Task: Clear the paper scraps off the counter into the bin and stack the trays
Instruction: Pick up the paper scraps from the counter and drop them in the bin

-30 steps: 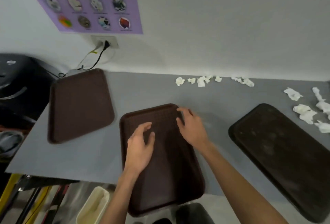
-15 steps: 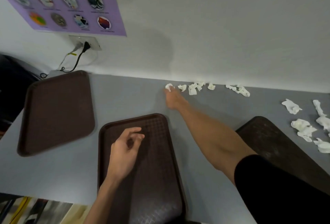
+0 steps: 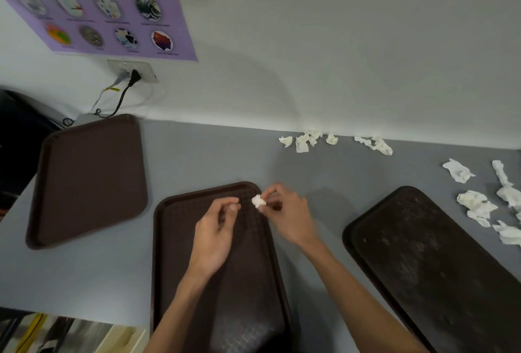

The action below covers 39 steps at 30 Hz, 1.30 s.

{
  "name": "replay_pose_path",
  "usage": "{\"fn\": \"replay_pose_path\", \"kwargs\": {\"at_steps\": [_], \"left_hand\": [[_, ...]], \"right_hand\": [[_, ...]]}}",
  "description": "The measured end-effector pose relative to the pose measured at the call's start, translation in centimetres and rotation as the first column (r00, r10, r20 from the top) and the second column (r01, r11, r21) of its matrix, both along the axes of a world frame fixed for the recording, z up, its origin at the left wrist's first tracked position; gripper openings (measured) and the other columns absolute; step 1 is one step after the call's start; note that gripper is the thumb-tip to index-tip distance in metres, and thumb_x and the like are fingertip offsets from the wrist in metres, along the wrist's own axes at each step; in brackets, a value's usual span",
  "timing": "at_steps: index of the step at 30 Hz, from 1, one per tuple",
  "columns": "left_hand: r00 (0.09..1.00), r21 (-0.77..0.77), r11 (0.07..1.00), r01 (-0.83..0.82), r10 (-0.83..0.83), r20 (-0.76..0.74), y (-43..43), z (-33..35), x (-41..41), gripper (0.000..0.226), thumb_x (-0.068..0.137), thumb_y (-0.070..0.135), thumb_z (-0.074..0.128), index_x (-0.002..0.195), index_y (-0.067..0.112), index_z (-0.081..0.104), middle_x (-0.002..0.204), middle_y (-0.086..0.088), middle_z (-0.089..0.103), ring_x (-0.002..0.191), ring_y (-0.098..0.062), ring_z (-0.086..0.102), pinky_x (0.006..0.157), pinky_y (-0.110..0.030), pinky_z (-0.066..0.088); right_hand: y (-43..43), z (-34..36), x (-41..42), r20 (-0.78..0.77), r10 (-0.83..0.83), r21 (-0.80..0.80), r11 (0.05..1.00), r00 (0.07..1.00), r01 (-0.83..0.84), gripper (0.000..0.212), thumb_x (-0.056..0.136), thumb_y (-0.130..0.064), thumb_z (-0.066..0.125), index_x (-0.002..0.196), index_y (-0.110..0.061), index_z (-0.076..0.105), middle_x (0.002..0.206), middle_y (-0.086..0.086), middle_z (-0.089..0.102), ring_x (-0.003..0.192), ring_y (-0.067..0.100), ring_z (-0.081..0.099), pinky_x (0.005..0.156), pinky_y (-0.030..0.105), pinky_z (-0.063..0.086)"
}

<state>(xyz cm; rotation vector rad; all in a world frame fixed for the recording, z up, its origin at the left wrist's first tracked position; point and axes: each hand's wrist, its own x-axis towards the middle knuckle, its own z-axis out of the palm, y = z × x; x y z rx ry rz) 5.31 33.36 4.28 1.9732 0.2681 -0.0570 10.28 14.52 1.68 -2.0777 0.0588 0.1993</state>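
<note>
My right hand (image 3: 287, 214) pinches a small white paper scrap (image 3: 258, 201) over the far right corner of the middle brown tray (image 3: 180, 268). My left hand (image 3: 215, 235) hovers above that tray just left of the scrap, fingers loosely curled, holding nothing. A second brown tray (image 3: 87, 180) lies at the left of the grey counter (image 3: 211, 155). A darker tray (image 3: 428, 265) lies at the right. Several scraps (image 3: 303, 141) sit along the wall, with more scraps (image 3: 476, 206) at the far right.
A black machine (image 3: 17, 138) stands at the far left, its cord plugged into a wall outlet (image 3: 132, 73). A purple poster (image 3: 101, 17) hangs above. Below the counter's front edge a cream container (image 3: 124, 338) shows.
My right hand reached to the scraps by the wall, took one and drew back over the middle tray. My left hand lifted off the tray and rose toward the scrap.
</note>
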Motion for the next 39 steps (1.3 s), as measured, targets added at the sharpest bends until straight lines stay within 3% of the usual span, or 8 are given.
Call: {"fn": "replay_pose_path", "kwargs": {"at_steps": [4,7,15,19,24,28,33,39], "left_hand": [[0.999,-0.171,0.985,0.014,-0.021,-0.036,-3.2,0.5,0.2,0.029,0.110,0.040,0.043,0.113,0.033,0.072,0.109,0.009,0.076,0.106,-0.012,0.071,0.101,-0.046,0.055],[0.998,-0.212,0.976,0.049,-0.058,-0.033,-5.8,1.2,0.1,0.035,0.113,0.032,0.040,0.103,0.024,0.072,0.100,0.004,0.077,0.100,-0.012,0.072,0.097,-0.038,0.054],[0.998,-0.011,0.999,-0.036,0.035,-0.047,-3.8,0.3,2.0,0.045,0.113,0.040,0.034,0.084,0.019,0.061,0.057,-0.003,0.065,0.049,-0.015,0.061,0.054,-0.032,0.048],[0.995,0.030,0.997,-0.069,0.071,-0.063,-1.9,-0.7,2.3,0.036,0.111,0.033,0.037,0.082,0.026,0.058,0.055,0.008,0.051,0.053,-0.014,0.047,0.057,-0.037,0.041],[0.992,-0.070,0.996,-0.062,0.054,-0.115,-1.0,-0.8,1.5,0.023,0.105,0.021,0.042,0.094,0.032,0.059,0.075,0.010,0.054,0.066,-0.012,0.048,0.066,-0.037,0.043],[0.989,-0.069,0.995,-0.075,0.065,-0.131,-0.2,-0.3,0.3,0.024,0.105,0.008,0.044,0.101,0.025,0.060,0.101,0.005,0.058,0.088,-0.011,0.053,0.078,-0.028,0.041],[0.994,-0.022,0.999,-0.026,0.023,-0.111,2.9,-0.1,-2.0,0.038,0.108,0.008,0.038,0.110,0.036,0.063,0.111,0.006,0.051,0.086,-0.005,0.054,0.082,-0.018,0.042],[0.988,-0.111,0.983,-0.148,0.143,-0.053,8.5,-1.2,-5.7,0.034,0.109,0.001,0.039,0.119,0.025,0.061,0.092,-0.001,0.062,0.072,-0.009,0.054,0.067,-0.021,0.049]], "right_hand": [[0.1,3.7,-4.0,-0.042,0.017,0.214,0.977,0.999,-0.007,0.021,0.083,-0.014,0.089,0.095,-0.017,0.072,0.091,-0.009,0.079,0.088,0.004,0.076,0.087,0.021,0.058],[0.8,4.1,-4.4,0.024,-0.049,0.119,0.992,0.999,0.046,0.015,0.085,-0.010,0.081,0.089,-0.023,0.074,0.089,-0.014,0.077,0.087,0.001,0.074,0.086,0.025,0.058],[-0.7,4.2,0.3,-0.156,0.059,0.406,0.914,0.986,0.009,0.018,0.099,0.004,0.065,0.114,-0.006,0.068,0.093,0.013,0.080,0.084,0.028,0.081,0.078,0.037,0.067],[-3.1,0.9,10.2,0.109,-0.026,-0.234,0.971,0.994,0.051,0.019,0.097,-0.006,0.061,0.111,-0.015,0.069,0.105,0.000,0.078,0.094,0.017,0.075,0.089,0.028,0.055],[-3.8,-2.6,19.3,0.085,0.177,-0.656,0.750,0.980,-0.079,0.051,0.094,0.009,0.047,0.141,-0.010,0.056,0.137,0.019,0.054,0.123,0.040,0.059,0.094,0.044,0.052],[-2.6,-5.4,19.8,0.026,0.342,-0.814,0.552,0.939,-0.179,0.039,0.096,0.007,0.051,0.133,-0.003,0.059,0.133,0.019,0.060,0.126,0.035,0.060,0.103,0.042,0.047],[-0.7,-8.1,17.7,0.048,0.259,-0.733,0.665,0.965,-0.142,0.028,0.098,0.002,0.054,0.121,-0.003,0.068,0.123,0.019,0.068,0.119,0.033,0.063,0.099,0.038,0.048],[7.4,-3.0,8.4,0.199,0.066,-0.275,0.961,0.978,-0.009,0.010,0.096,-0.018,0.075,0.104,-0.019,0.081,0.100,0.005,0.079,0.093,0.020,0.074,0.089,0.029,0.052]]}}
